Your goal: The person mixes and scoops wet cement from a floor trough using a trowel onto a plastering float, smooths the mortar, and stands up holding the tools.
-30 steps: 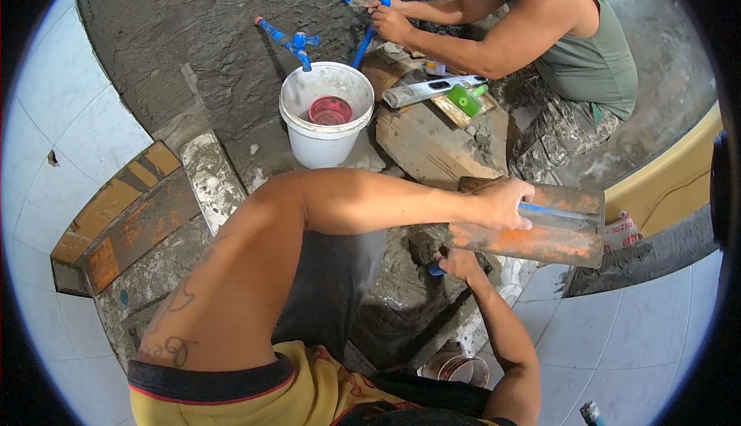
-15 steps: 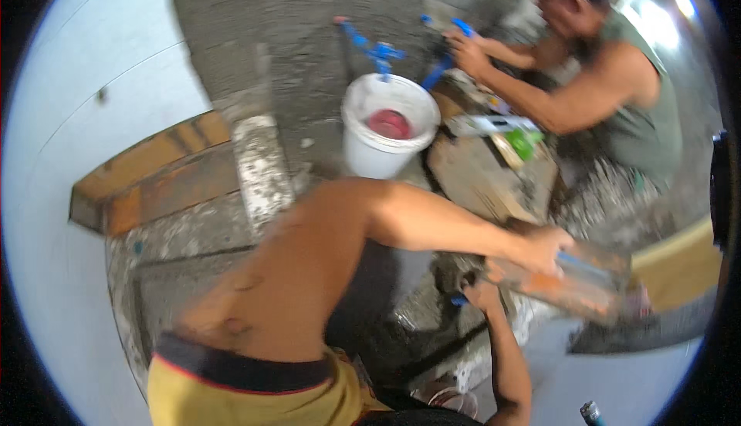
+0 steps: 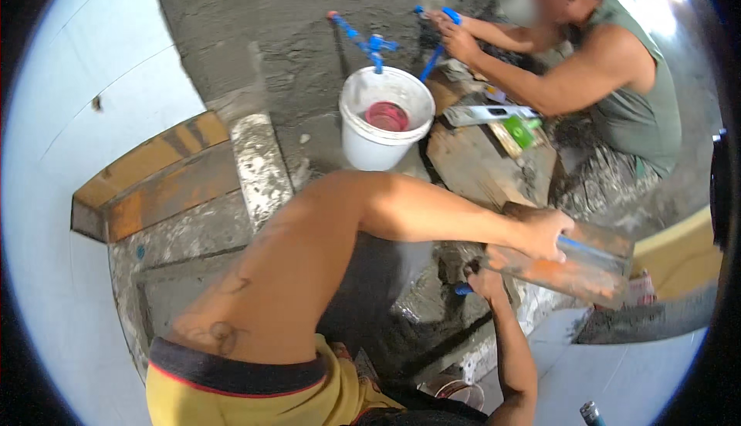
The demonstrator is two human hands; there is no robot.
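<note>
My left arm bends at the elbow and reaches across to the right. My left hand (image 3: 544,234) is closed on the blue grip of a flat rectangular plastering float (image 3: 567,275) with a worn, orange-smeared face. Just below it, my right hand (image 3: 486,283) comes up from the lower edge, its fingers wrapped around a blue-handled tool (image 3: 463,289). The working end of that tool is hard to make out against the wet grey mortar (image 3: 421,302) beside it.
A co-worker (image 3: 617,79) crouches at the upper right, hands at blue pipes (image 3: 432,63) on the wall. A white bucket (image 3: 386,148) holds a red container. A level (image 3: 471,116) and a green-backed float (image 3: 521,131) lie on a board. A bent metal piece (image 3: 174,198) rests left.
The view has shifted slightly, and most of the scene sits a little higher. Both my hands keep their grips, with the float and the blue-handled tool in nearly the same places.
</note>
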